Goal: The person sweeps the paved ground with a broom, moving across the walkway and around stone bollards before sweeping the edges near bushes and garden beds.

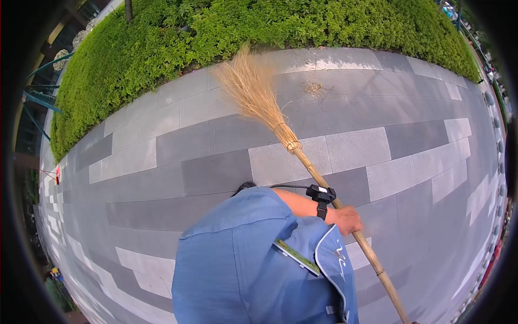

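My left hand (pixel 348 219) is closed around the bamboo handle (pixel 372 256) of a straw broom, with a black device strapped to the wrist (pixel 321 194). The arm in its blue sleeve (pixel 237 232) reaches across my body to the handle. The handle runs from the lower right up to the pale bristles (pixel 251 86), which rest on the grey paving close to the hedge. My right hand is out of view; the handle's lower end leaves the frame at the bottom right.
A low green hedge (pixel 216 32) borders the far side of the paved walkway (pixel 377 140). A small scatter of dry litter (pixel 315 89) lies on the slabs right of the bristles. A small red object (pixel 58 174) sits at far left.
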The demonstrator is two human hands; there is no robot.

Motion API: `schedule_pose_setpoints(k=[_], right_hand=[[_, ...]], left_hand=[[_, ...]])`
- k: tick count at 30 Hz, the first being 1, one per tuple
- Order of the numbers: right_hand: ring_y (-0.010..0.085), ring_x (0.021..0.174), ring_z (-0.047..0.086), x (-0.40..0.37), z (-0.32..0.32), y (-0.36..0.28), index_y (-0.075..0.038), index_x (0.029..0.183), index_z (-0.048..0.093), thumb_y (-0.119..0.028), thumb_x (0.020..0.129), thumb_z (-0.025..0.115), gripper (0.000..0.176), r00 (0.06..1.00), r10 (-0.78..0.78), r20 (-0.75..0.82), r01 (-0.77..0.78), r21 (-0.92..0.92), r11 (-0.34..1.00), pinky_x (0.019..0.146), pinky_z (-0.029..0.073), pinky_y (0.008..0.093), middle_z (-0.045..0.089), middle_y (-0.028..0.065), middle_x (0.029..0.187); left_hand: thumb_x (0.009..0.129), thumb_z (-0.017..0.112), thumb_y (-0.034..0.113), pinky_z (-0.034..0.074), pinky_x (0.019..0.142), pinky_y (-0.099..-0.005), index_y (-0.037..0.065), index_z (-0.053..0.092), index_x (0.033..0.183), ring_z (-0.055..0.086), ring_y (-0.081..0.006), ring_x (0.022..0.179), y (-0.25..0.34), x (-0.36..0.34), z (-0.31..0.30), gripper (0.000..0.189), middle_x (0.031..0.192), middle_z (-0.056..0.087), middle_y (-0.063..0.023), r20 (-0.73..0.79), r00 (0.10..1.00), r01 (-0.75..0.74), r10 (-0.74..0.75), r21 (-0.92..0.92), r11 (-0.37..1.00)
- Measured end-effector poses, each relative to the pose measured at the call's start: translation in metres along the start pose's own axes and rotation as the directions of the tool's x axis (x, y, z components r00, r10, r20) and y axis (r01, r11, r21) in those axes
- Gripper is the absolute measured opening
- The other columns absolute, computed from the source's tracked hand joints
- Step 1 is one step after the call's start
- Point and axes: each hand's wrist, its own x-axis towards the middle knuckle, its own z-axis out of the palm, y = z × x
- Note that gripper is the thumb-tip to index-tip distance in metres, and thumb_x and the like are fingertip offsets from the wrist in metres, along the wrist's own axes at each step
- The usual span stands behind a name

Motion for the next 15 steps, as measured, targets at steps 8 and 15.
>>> schedule_pose_setpoints(k=[8, 15], right_hand=[[0.0098, 0.040, 0.020, 0.144, 0.113, -0.003, -0.007, 0.060, 0.031, -0.005, 0.086, 0.036, 0.027, 0.868, 0.207, 0.451, -0.400, 0.389, 0.830, 0.046, 0.024, 0.0262, 0.020, -0.0006, 0.046], [0.0108, 0.041, 0.023, 0.219, 0.147, -0.015, -0.009, 0.057, 0.028, -0.004, 0.086, 0.033, 0.030, 0.935, 0.119, 0.335, -0.260, 0.419, 0.870, 0.048, 0.027, 0.0263, 0.019, -0.0003, 0.047]], left_hand=[[0.058, 0.055, 0.010, 0.040, 0.045, -0.0396, 0.011, 0.053, 0.069, 0.054, -0.0295, 0.052, -0.025, 0.049, 0.033, 0.011, 0.053, 0.053, -0.0097, -0.040, 0.954, 0.299, -0.296, 0.098, 0.949], [0.059, 0.055, 0.012, 0.041, 0.044, -0.0386, 0.012, 0.053, 0.065, 0.054, -0.0291, 0.049, -0.079, 0.162, 0.016, 0.007, 0.051, 0.052, -0.0096, -0.088, 0.983, 0.171, -0.162, 0.113, 0.979]])
